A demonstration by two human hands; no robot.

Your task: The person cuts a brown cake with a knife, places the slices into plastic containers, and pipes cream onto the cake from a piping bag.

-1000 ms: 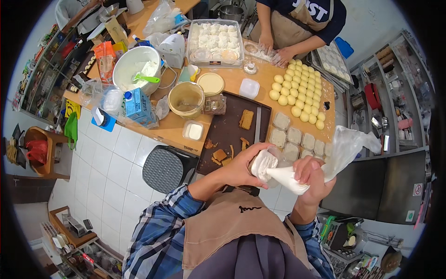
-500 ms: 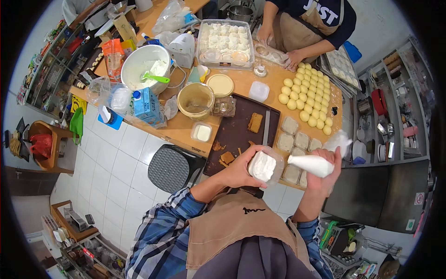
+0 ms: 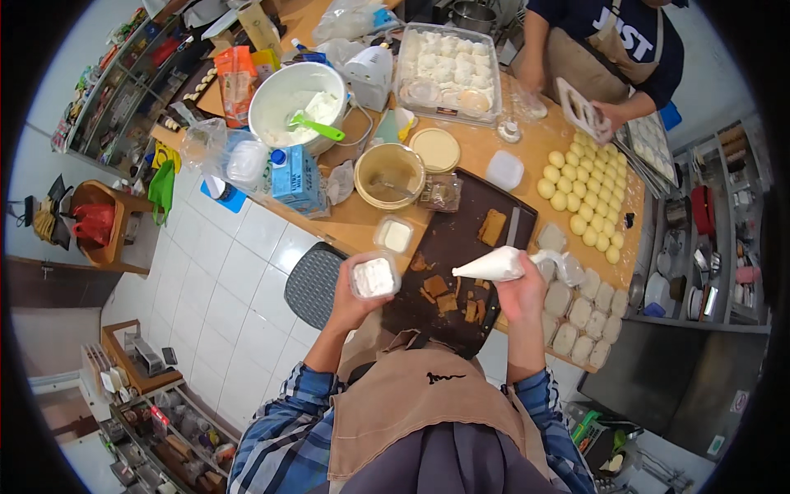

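My left hand [image 3: 349, 301] is wrapped round a small clear plastic tub [image 3: 374, 277] with white cream in it. In my right hand [image 3: 524, 290] is a piping bag [image 3: 490, 266] full of white cream, its tip pointing left and its twisted clear end trailing to the right. Both hands are over the near edge of the table. Between and beyond them lies a dark baking tray [image 3: 444, 239] with brown cake pieces [image 3: 492, 227], scraps and a long metal blade [image 3: 513, 224]. A second small tub of cream [image 3: 395, 236] stands just past my left hand.
A white mixing bowl [image 3: 298, 103] with a green spatula [image 3: 319, 127], a blue carton [image 3: 296, 183] and a beige bucket [image 3: 390, 177] stand at left. Yellow dough balls [image 3: 586, 191] and small filled cups [image 3: 579, 313] are at right. A co-worker [image 3: 607, 62] handles a white tray opposite.
My left hand has moved left with the tub, away from the piping bag. My right hand has shifted slightly left with the bag. The co-worker has lifted the white tray; the view has shifted.
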